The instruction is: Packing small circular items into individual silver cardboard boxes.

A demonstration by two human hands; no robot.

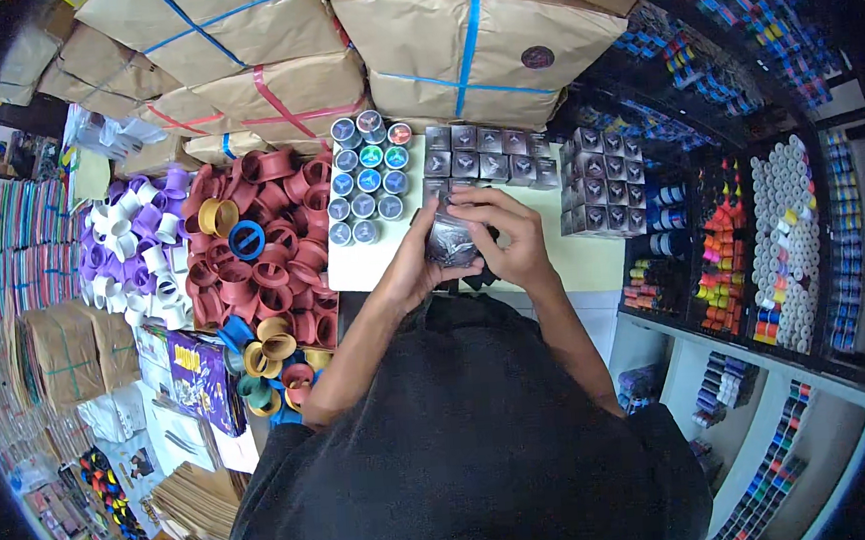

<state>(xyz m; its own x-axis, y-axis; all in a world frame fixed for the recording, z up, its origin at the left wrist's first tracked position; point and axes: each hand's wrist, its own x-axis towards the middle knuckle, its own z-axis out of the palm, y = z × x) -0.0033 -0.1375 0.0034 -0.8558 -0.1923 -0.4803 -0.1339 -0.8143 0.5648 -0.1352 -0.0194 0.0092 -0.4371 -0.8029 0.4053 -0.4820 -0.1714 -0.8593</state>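
Note:
My left hand (pixel 415 261) and my right hand (pixel 510 234) both grip a small, shiny dark-grey box (pixel 450 239) at the front of the pale work surface (pixel 573 270). My right fingers lie bent across its top while my left hand wraps its left side. Just behind it stand rows of similar small boxes (pixel 489 151), with a larger stacked block of them (pixel 600 183) to the right. Round lidded tubs with blue, green and red tops (pixel 367 156) stand in columns to the left.
Heaps of red plastic rings (pixel 257 197) and purple and white ones (pixel 144 230) fill the left side. Wrapped brown paper bundles (pixel 462 52) are piled behind. Spool racks (pixel 782 246) line the right, and paper stacks (pixel 4 240) stand at the far left.

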